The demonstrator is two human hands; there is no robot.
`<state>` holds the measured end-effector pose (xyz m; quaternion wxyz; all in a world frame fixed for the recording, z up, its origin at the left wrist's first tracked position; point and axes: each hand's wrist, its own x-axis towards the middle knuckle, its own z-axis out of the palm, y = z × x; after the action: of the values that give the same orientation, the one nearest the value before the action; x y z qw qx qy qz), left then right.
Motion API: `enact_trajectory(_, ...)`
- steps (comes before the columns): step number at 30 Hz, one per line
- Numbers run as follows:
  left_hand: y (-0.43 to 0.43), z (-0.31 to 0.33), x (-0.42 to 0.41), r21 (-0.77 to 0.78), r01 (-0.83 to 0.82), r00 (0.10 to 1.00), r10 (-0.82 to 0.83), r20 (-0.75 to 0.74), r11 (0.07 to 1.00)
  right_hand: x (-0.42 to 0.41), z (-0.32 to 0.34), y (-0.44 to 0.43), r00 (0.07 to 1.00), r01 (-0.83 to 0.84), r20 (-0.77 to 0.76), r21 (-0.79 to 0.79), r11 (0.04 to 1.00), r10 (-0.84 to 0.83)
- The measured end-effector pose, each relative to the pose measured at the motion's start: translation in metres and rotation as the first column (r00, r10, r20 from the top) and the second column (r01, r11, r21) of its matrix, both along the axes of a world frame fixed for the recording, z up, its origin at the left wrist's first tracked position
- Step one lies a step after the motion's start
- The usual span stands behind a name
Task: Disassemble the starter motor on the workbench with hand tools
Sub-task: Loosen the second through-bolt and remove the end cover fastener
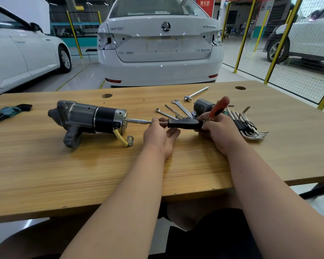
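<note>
right grip on driver, tip leftward

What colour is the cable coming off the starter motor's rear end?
The cable is yellow, with a metal ring terminal; head view shows it best.

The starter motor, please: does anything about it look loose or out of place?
Yes: its yellow lead hangs free from the end, ring terminal lying unconnected on the workbench. The right hand holds an orange screwdriver alongside the black-handled driver.
</note>
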<state>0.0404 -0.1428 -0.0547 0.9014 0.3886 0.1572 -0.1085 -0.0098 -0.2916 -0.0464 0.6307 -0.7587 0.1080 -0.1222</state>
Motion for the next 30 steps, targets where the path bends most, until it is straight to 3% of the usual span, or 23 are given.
enact_trajectory(2, -0.0004, 0.0007, -0.0019, 0.015, -0.003, 1.000, 0.003, 0.006, 1.000, -0.0040, -0.0015, -0.0002, 1.000, -0.001, 0.021, 0.084, 0.996, -0.001)
enact_trajectory(5, -0.0013, 0.0018, -0.0047, 0.020, -0.016, 1.000, 0.015, 0.019, 1.000, -0.0063, -0.0033, 0.0002, 1.000, 0.001, 0.028, 0.087, 0.996, -0.003)
enact_trajectory(12, -0.0020, -0.0012, -0.0065, -0.008, -0.041, 0.998, 0.041, 0.046, 0.999, -0.0050, -0.0035, 0.0039, 0.991, 0.100, -0.063, -0.232, 0.968, -0.117)
enact_trajectory(16, -0.0013, -0.0003, -0.0057, -0.022, -0.027, 0.999, 0.028, 0.044, 0.999, -0.0069, -0.0027, 0.0054, 0.991, 0.100, -0.055, -0.257, 0.961, -0.118)
enact_trajectory(19, -0.0005, -0.0010, -0.0048, -0.015, -0.007, 0.999, 0.007, 0.040, 1.000, -0.0063, -0.0046, 0.0052, 0.995, 0.098, -0.012, -0.220, 0.971, -0.104)
enact_trajectory(24, -0.0038, -0.0020, -0.0056, 0.125, 0.086, 0.995, -0.090, 0.034, 0.989, -0.0071, -0.0053, 0.0037, 0.997, 0.052, 0.063, -0.009, 0.999, -0.051)
enact_trajectory(30, -0.0008, 0.0019, -0.0054, 0.040, 0.099, 0.995, -0.099, -0.008, 0.994, -0.0089, -0.0050, 0.0021, 0.999, 0.025, 0.032, 0.001, 1.000, -0.025)
